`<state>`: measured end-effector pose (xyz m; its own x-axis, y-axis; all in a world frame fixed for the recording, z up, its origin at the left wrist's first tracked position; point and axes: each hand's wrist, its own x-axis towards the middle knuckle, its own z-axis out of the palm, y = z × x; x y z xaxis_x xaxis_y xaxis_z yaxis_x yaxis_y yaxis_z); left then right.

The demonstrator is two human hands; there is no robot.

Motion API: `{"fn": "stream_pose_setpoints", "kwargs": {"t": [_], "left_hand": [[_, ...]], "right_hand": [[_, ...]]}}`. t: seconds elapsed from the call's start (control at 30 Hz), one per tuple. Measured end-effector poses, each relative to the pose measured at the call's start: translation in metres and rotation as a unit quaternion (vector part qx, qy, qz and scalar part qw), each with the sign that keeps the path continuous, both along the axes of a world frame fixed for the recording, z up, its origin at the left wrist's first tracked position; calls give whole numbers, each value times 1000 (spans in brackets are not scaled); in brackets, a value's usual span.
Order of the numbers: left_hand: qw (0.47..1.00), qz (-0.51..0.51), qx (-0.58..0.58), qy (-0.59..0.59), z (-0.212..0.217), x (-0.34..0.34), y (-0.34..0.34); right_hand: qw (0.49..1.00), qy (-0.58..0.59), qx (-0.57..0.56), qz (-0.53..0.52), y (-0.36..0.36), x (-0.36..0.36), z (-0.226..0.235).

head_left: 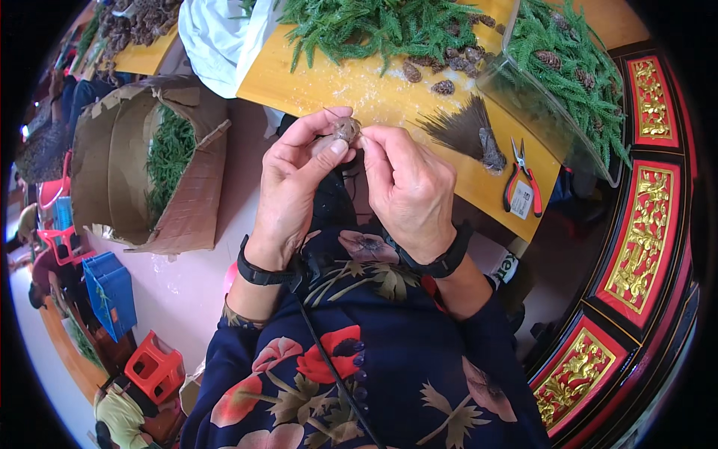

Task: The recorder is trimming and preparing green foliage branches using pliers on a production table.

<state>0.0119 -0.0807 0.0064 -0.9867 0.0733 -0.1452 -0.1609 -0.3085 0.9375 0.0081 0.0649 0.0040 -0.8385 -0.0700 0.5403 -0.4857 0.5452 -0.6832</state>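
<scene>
A small brown pine cone (346, 129) is pinched between the thumb and fingers of my left hand (294, 179), just in front of the yellow table's (359, 93) near edge. My right hand (407, 187) touches the cone's right side with its fingertips, and a thin wire sticks out from the cone toward the upper left. Both wrists wear black bands. On the table lie green fir sprigs (374, 26), several loose pine cones (441, 67), a bundle of thin dark wires (467, 131) and red-handled pliers (521, 179).
A clear plastic box (557, 82) of fir sprigs and cones stands at the table's right end. A torn cardboard box (149, 165) with green sprigs sits on the floor to the left. Blue crates (111, 290), red stools (155, 367) and other people are at far left. Red-and-gold carved panels (643, 232) curve along the right.
</scene>
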Motion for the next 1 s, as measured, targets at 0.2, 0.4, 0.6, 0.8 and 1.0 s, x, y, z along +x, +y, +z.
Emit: {"fn": "stream_pose_setpoints", "kwargs": {"t": [0.2,0.4,0.6,0.8,1.0], "left_hand": [[997,25,75,-25,-2,-2,-2],[995,18,90,-25,1,-2,-5],[998,0,61,-27,-4,1,-2],[994,-24,104,-18,-10,0,-7],[982,-78,169,-21,-9,-2,-13]], "right_hand": [[1000,11,-23,17,-1,2,4],[999,8,-32,14,5,4,-1],[999,1,-41,24,6,0,-3],[993,-62,-85,54,15,4,-3],[976,-108,-164,96,22,2,-3]]}}
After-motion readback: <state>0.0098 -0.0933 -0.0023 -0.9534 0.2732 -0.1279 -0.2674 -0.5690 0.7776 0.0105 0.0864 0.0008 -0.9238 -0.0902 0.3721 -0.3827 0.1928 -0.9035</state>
